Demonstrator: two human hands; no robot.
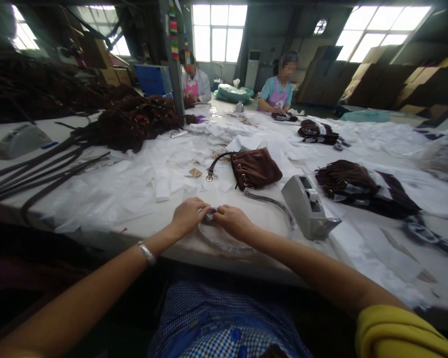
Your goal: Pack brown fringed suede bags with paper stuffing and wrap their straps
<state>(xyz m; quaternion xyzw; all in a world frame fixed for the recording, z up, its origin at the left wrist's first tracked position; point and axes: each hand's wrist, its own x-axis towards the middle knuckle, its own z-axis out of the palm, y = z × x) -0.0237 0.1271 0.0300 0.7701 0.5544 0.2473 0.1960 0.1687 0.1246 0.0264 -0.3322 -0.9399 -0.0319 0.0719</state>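
Between the left hand and right hand, both pinching it, sits what looks like one end of the wrapped strap, which curves rightward over the tabletop to the brown bag, lying crosswise ahead, nearer the right hand.

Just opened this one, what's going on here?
A person's left hand and right hand are together at the near side of the table, fingers pinching a film-wrapped strap that loops round from a brown bag. The bag lies just beyond, with a grey tape dispenser to the right. Farther back, two co-workers are at the table too.
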